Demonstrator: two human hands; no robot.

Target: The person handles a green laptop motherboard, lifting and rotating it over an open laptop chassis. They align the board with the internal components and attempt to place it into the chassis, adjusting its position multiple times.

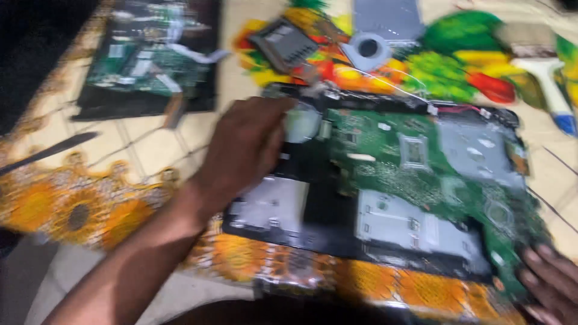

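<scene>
Laptop base (385, 198) long axis left-right; left hand (247, 150) apparently touching.

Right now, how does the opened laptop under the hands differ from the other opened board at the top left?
The near laptop base fills the middle, with both hands on it: the left hand at its upper left, the right hand at its lower right corner. The far board lies untouched and looks smaller. The near one shows silver metal plates; the far one shows pale ribbon cables. Both have green circuit boards in black frames.
</scene>
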